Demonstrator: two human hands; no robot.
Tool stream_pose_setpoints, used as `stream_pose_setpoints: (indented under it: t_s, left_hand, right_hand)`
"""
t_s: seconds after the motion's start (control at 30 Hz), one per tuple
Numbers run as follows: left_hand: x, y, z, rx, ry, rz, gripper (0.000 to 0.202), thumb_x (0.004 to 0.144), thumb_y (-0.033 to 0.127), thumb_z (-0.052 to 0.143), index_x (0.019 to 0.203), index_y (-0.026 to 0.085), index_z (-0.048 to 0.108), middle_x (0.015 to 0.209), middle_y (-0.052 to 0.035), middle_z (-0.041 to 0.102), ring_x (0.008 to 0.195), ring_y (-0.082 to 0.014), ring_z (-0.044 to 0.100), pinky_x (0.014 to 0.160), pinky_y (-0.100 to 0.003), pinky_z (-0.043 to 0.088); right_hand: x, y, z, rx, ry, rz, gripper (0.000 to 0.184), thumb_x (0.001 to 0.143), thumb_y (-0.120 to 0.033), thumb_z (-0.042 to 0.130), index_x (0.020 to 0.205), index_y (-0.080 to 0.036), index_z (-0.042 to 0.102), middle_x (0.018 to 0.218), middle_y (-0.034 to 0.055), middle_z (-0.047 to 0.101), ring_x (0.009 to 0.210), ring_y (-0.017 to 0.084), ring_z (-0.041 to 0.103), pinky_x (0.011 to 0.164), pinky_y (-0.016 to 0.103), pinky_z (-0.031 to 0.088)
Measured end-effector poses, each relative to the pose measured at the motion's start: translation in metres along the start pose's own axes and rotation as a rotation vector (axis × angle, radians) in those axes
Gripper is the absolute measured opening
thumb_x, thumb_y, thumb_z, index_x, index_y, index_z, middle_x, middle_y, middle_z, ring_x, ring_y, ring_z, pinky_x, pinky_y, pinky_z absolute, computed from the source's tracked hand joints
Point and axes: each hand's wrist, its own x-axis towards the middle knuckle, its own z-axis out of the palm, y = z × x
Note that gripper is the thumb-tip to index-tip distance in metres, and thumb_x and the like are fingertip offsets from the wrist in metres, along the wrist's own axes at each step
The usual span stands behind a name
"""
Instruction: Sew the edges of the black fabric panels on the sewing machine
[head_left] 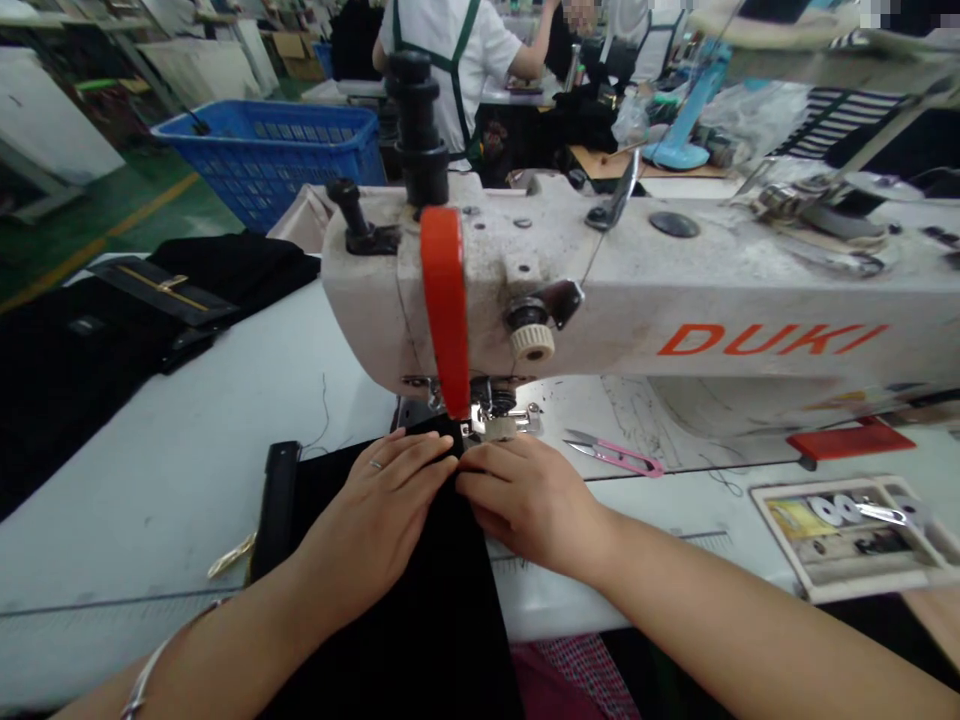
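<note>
A piece of black fabric (pixel 427 630) runs from the front edge of the table up to the presser foot (pixel 480 426) of a white sewing machine (pixel 600 310). My left hand (pixel 382 500) lies flat on the fabric with fingers stretched toward the foot. Just right of the foot's front, my right hand (pixel 536 505) has its fingers curled and pinched at the fabric's right edge; the fingertips are partly hidden. A black strip (pixel 276 500) with a gold-coloured zipper pull (pixel 232 556) lies along the fabric's left side. The needle is hidden behind the red thread lever guard (pixel 445 310).
Pink-handled thread snips (pixel 622 456) lie right of my right hand. Further right is a tray (pixel 810 590) with bobbins. Black pieces (pixel 247 265) are piled at the left. A blue basket (pixel 285 150) and a person in white (pixel 442 60) are behind the machine.
</note>
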Motion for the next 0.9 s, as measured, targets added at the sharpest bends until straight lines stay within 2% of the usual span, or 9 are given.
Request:
stream_pose_setpoints:
  t_s: [0.23,0.33,0.4,0.5,0.53,0.63,0.7,0.83,0.9]
  left_hand:
    - [0.007,-0.024,0.002,0.017,-0.013,0.082,0.038,0.098,0.009,0.042,0.133,0.017,0.058,0.140,-0.0091,0.058,0.134,-0.0224,0.049,0.118,-0.049,0.036]
    - [0.011,-0.031,-0.007,0.020,-0.067,0.099,0.037,0.101,0.013,0.040,0.133,0.019,0.058,0.140,-0.0081,0.058,0.134,-0.0213,0.051,0.118,-0.049,0.036]
    - [0.006,-0.021,-0.018,0.059,-0.129,0.107,0.041,0.103,0.026,0.045,0.142,0.018,0.050,0.147,-0.0105,0.053,0.140,-0.0248,0.046,0.119,-0.053,0.034]
    - [-0.018,0.018,-0.029,0.185,-0.189,0.143,0.097,0.086,0.070,0.058,0.155,0.007,0.030,0.160,-0.0217,0.033,0.148,-0.0395,0.029,0.115,-0.061,0.035]
    - [-0.029,0.034,-0.029,0.224,-0.203,0.189,0.103,0.082,0.075,0.058,0.154,0.007,0.031,0.161,-0.0226,0.029,0.149,-0.0412,0.026,0.113,-0.060,0.038]
    - [-0.061,0.070,-0.018,0.349,-0.134,0.278,0.064,0.095,0.044,0.053,0.150,0.012,0.042,0.157,-0.0177,0.040,0.149,-0.0380,0.029,0.110,-0.053,0.045]
    - [-0.075,0.078,-0.009,0.377,-0.100,0.260,0.052,0.095,0.020,0.047,0.146,0.012,0.047,0.153,-0.0153,0.046,0.148,-0.0347,0.032,0.110,-0.050,0.046]
    - [-0.092,0.073,-0.008,0.210,-0.075,0.199,0.051,0.095,0.009,0.043,0.145,0.013,0.049,0.152,-0.0082,0.050,0.146,-0.0240,0.038,0.116,-0.040,0.041]
    - [-0.101,0.070,-0.017,0.069,-0.030,0.069,0.048,0.098,0.011,0.042,0.145,0.016,0.048,0.150,-0.0050,0.052,0.140,-0.0178,0.046,0.116,-0.030,0.042]
  right_hand:
    - [0.002,0.003,0.006,-0.006,0.010,0.021,0.022,0.096,-0.011,0.048,0.098,-0.016,0.070,0.100,0.0077,0.071,0.091,0.021,0.062,0.079,0.035,0.051]
    - [0.004,0.003,0.003,0.012,-0.004,0.035,0.023,0.097,-0.011,0.048,0.101,-0.016,0.070,0.102,0.0081,0.071,0.095,0.021,0.063,0.085,0.035,0.052]
    - [0.000,-0.006,-0.006,0.020,-0.001,0.083,0.022,0.097,-0.011,0.049,0.105,-0.016,0.069,0.106,0.0094,0.070,0.100,0.022,0.062,0.088,0.036,0.051]
    - [-0.019,-0.037,-0.024,0.090,0.018,0.250,0.017,0.099,-0.020,0.052,0.100,-0.016,0.068,0.101,0.0101,0.068,0.095,0.022,0.061,0.082,0.035,0.051]
    - [-0.029,-0.050,-0.028,0.160,0.008,0.318,0.020,0.101,-0.023,0.050,0.094,-0.016,0.067,0.092,0.0081,0.068,0.086,0.020,0.061,0.075,0.032,0.050]
    - [-0.063,-0.085,-0.031,0.432,-0.201,0.532,0.030,0.102,-0.029,0.047,0.079,-0.019,0.064,0.072,0.0013,0.065,0.060,0.013,0.055,0.057,0.025,0.041]
    - [-0.081,-0.099,-0.022,0.569,-0.334,0.682,0.030,0.100,-0.029,0.048,0.076,-0.019,0.064,0.071,0.0012,0.066,0.060,0.013,0.056,0.057,0.025,0.040]
    - [-0.097,-0.113,0.008,0.990,-0.184,0.865,0.033,0.104,-0.039,0.043,0.094,-0.019,0.068,0.093,0.0054,0.070,0.088,0.019,0.064,0.078,0.029,0.048]
    - [-0.096,-0.117,0.023,1.289,-0.073,0.966,0.044,0.102,-0.053,0.045,0.093,-0.017,0.068,0.088,0.0056,0.068,0.082,0.018,0.065,0.074,0.028,0.050]
